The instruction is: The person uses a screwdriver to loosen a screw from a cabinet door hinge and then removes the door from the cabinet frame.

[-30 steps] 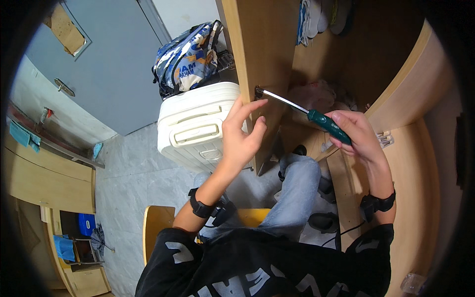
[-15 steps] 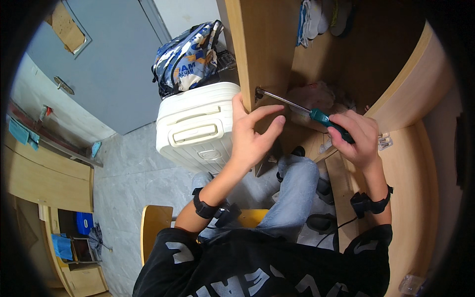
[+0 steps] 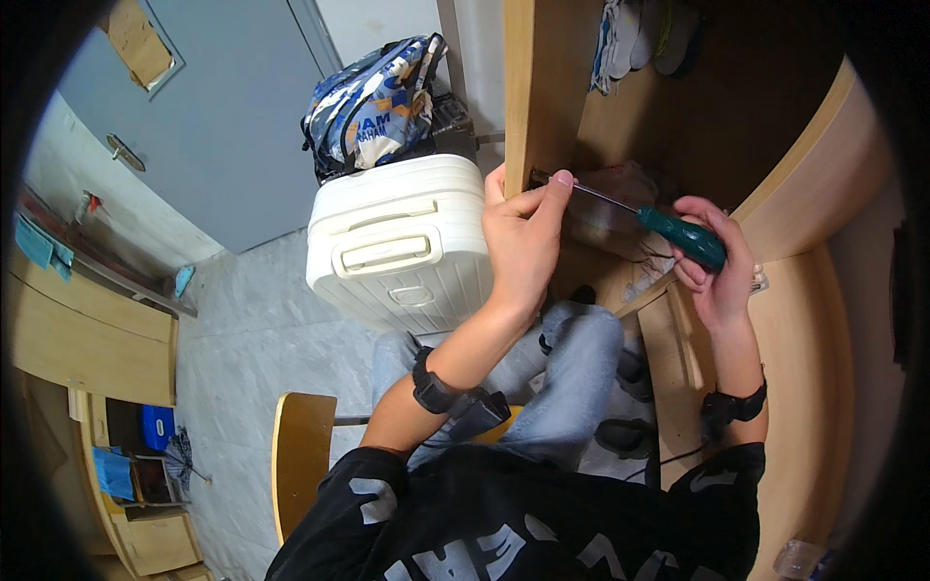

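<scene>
My right hand (image 3: 714, 257) curls round the dark green handle of a screwdriver (image 3: 681, 235), thumb raised along the top. Its metal shaft runs left to a small dark metal fitting (image 3: 539, 178) on the inner face of a wooden wardrobe door (image 3: 521, 92). My left hand (image 3: 528, 237) is closed on that door's lower edge, some fingers hidden behind the wood. Its thumb and forefinger come together beside the shaft's far end, covering part of it. Whether they touch the shaft I cannot tell.
A white suitcase (image 3: 397, 242) stands left of the door, with a patterned backpack (image 3: 373, 107) behind it. Inside the wardrobe, socks (image 3: 635, 39) hang above a plastic bag (image 3: 620, 194). Shoes (image 3: 625, 438) lie on the floor by my legs. A yellow chair (image 3: 302, 465) is below left.
My left thumb and forefinger, spread apart before, have closed in by the screwdriver's tip. The right hand's fingers have shifted round the handle. The door now appears further right.
</scene>
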`<action>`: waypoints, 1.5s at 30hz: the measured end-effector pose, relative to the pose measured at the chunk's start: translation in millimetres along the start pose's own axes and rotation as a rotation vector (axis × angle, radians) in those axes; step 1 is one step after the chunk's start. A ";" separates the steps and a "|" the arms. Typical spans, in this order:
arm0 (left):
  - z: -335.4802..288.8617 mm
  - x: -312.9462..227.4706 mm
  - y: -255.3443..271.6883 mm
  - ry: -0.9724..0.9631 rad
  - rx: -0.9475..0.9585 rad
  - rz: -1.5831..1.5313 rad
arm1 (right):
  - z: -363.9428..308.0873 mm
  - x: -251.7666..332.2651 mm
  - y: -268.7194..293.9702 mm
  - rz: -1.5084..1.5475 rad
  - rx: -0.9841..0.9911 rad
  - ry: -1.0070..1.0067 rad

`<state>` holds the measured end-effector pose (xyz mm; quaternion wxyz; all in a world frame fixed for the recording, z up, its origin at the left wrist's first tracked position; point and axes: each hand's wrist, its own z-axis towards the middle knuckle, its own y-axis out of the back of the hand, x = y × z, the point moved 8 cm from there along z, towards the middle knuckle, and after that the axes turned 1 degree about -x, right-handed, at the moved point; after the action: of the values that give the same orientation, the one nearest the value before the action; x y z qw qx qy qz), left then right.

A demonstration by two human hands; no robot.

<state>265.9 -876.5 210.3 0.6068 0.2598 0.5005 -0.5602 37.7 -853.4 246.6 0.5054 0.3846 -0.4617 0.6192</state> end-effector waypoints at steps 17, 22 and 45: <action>3.6 -7.3 11.4 -0.095 -0.088 0.065 | -5.9 7.7 -34.4 -0.695 0.272 0.397; 4.8 -3.5 12.6 -0.089 -0.110 0.060 | -23.2 29.1 -54.1 -1.212 0.112 0.916; 5.2 -6.0 12.9 -0.057 -0.121 0.051 | -11.9 24.6 -42.6 -0.799 0.145 0.496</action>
<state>280.4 -875.5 214.4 0.6494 0.2195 0.5093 -0.5203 74.6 -832.7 274.3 0.7708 0.4069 -0.0984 0.4802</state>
